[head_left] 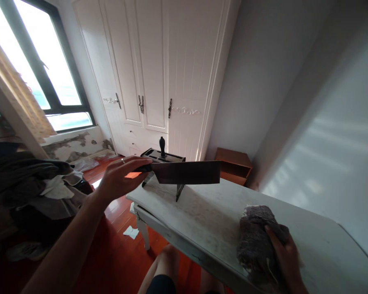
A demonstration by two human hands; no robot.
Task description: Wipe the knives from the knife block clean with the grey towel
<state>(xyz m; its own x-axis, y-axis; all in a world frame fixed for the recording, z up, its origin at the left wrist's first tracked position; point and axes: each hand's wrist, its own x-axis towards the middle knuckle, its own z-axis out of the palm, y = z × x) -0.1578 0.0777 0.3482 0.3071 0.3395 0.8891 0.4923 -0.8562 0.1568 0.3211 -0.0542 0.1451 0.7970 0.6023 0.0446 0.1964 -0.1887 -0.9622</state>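
Note:
My left hand [122, 176] is closed round the dark handle of a broad cleaver [187, 172], held level above the far end of a white table [208, 220], its blade pointing right. Just behind it stands a black knife block [162, 156] with one dark handle sticking up from it. My right hand [285, 255] grips a grey, rough cloth [256, 241] that is bunched up and resting on the table's near right part.
White wardrobe doors [159, 73] fill the wall behind. A small brown wooden shelf [233, 165] sits by the wall at the right. A heap of clothes [33, 183] lies at the left under a window. Crumpled paper [131, 232] lies on the red wooden floor. My knees show below the table.

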